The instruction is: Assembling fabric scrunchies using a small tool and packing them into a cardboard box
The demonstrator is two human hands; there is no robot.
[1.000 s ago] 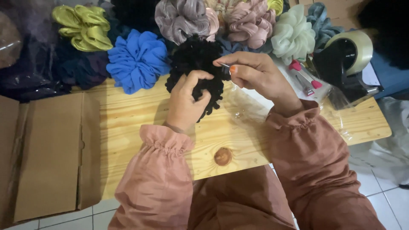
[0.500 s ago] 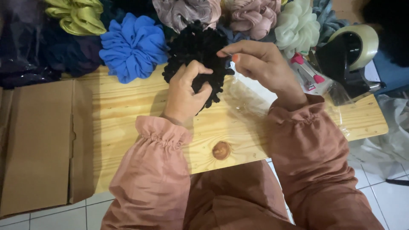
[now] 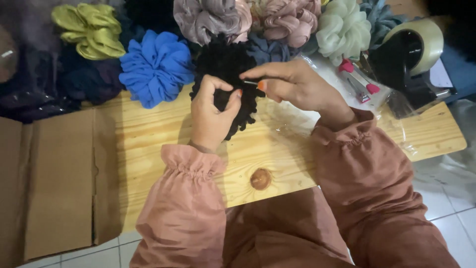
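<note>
Left hand (image 3: pixel 212 115) gripping black scrunchie (image 3: pixel 225 67) over wooden table (image 3: pixel 148 134); right hand (image 3: pixel 292 85) pinching what looks like a thin pin (image 3: pixel 250 83), blue scrunchie (image 3: pixel 156 68) just beside

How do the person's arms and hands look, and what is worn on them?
Both arms wear long dusty-pink sleeves with gathered, elasticated cuffs ending in small ruffles. The left hand and right hand are bare, without gloves; no rings or watch are visible. Some fingernails carry orange-red polish.
</note>
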